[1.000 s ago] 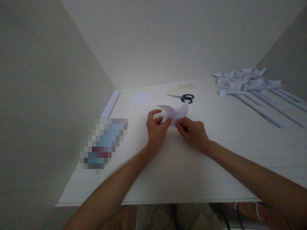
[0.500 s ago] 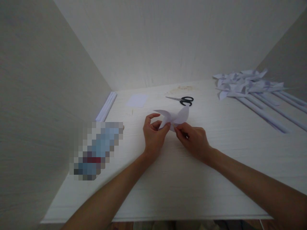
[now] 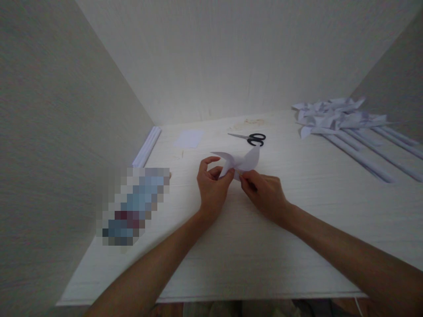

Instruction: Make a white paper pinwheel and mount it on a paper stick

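The folded paper pinwheel head is held just above the table, near its middle. The left hand pinches its left side; the right hand grips its lower centre. Beyond the pinwheel head lie black scissors; behind-left, a paper square; far left, rolled sticks; far right, finished pinwheels. Nothing lies between these and the pinwheel head.

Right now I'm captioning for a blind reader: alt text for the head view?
Left hand and right hand pinch a folded white paper pinwheel over a white table. Black-handled scissors lie beyond; finished white paper pinwheels on sticks far right.
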Action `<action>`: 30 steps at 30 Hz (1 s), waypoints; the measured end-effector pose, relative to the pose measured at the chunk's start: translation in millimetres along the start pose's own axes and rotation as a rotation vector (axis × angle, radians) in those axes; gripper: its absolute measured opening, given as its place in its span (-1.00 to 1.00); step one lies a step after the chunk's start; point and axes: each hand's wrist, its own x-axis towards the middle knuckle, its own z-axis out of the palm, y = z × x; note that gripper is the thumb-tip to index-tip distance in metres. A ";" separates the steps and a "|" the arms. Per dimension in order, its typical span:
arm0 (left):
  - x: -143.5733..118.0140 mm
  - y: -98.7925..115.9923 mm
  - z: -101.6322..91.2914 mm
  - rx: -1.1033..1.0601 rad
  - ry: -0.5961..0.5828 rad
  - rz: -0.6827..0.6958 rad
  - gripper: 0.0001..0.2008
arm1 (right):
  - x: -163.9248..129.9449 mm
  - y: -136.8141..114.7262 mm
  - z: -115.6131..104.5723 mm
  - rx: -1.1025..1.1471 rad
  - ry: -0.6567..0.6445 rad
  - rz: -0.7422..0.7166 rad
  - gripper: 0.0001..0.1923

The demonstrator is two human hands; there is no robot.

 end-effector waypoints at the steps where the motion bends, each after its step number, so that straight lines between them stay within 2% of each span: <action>1: -0.1 -0.2 0.1 0.000 -0.001 0.001 -0.63 | -0.1 0.0 -0.1 -0.005 -0.001 -0.006 -0.75; 15: -0.1 0.3 0.9 -0.019 0.011 -0.014 -0.63 | 0.9 -0.2 -1.1 -0.024 -0.011 -0.035 -0.74; 24: -1.3 2.2 0.6 0.012 0.017 -0.018 -0.62 | 2.3 0.2 -2.2 0.022 -0.123 0.046 -0.73; 30: -0.5 0.6 -0.2 0.019 0.011 -0.003 -0.63 | 2.4 1.1 0.5 0.014 -0.097 0.048 -0.75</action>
